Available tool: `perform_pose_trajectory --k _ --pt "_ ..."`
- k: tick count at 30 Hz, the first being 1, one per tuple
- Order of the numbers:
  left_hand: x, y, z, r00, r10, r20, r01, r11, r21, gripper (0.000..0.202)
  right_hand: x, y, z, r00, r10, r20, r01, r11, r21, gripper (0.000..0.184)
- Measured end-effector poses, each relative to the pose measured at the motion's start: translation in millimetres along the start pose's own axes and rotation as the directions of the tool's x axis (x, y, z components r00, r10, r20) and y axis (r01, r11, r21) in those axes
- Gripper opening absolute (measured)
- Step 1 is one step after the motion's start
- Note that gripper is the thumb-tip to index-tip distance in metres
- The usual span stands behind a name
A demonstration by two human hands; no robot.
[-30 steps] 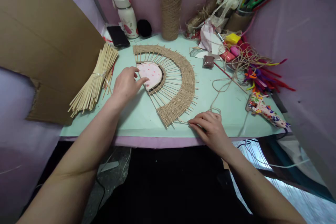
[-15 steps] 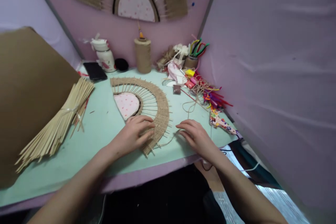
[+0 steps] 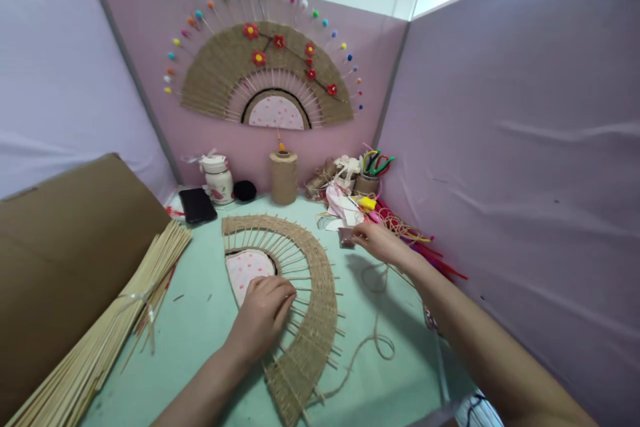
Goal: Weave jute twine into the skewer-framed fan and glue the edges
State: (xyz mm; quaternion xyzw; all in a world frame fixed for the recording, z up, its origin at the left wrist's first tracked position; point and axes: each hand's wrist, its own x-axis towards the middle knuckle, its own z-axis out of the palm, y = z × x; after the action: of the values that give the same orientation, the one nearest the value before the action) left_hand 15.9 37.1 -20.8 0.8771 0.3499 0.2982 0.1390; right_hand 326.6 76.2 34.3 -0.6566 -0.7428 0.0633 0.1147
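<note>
A half-round woven twine fan [image 3: 320, 307] with thin stick ribs and a pink-spotted white centre lies on the pale green tabletop. My left hand [image 3: 265, 313] rests on its inner ribs, fingers curled together over them beside the centre panel. Farther right, my right hand [image 3: 377, 241] is at a small brown packet [image 3: 346, 238], thumb and fingertips closed at its right edge; the fingers partly cover it. From the fan's near end a loose strand of twine [image 3: 350, 367] curls across the table toward the right forearm.
A bundle of thin sticks [image 3: 145, 287] lies left beside a cardboard sheet [image 3: 75, 253]. Along the back are a phone [image 3: 197, 205], a white bottle [image 3: 219, 180], a twine spool [image 3: 283, 178] and a tool holder [image 3: 367, 185]. A finished fan [image 3: 215, 73] hangs on the partition.
The view has tilted upward. My right hand has left the twine near the fan's outer edge and moved away to the packet. My left hand stays on the fan, fingers more curled.
</note>
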Motion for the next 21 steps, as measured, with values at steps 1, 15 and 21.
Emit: perform_pose_trajectory --k 1,15,21 --pt "-0.5 0.8 -0.8 1.0 -0.001 0.002 0.001 1.0 -0.009 0.022 18.7 -6.3 8.2 0.999 -0.036 0.027 0.036 0.999 0.004 0.015" --pt "-1.5 4.6 -2.2 0.998 0.059 -0.007 -0.059 0.995 -0.078 0.019 146.7 20.3 59.4 0.993 0.113 -0.014 -0.114 0.985 -0.128 0.037" --pt "-4.0 -3.9 5.1 0.987 0.144 -0.07 -0.149 0.987 -0.064 0.014 144.2 30.3 22.2 0.998 0.067 -0.007 -0.067 0.981 -0.182 0.024"
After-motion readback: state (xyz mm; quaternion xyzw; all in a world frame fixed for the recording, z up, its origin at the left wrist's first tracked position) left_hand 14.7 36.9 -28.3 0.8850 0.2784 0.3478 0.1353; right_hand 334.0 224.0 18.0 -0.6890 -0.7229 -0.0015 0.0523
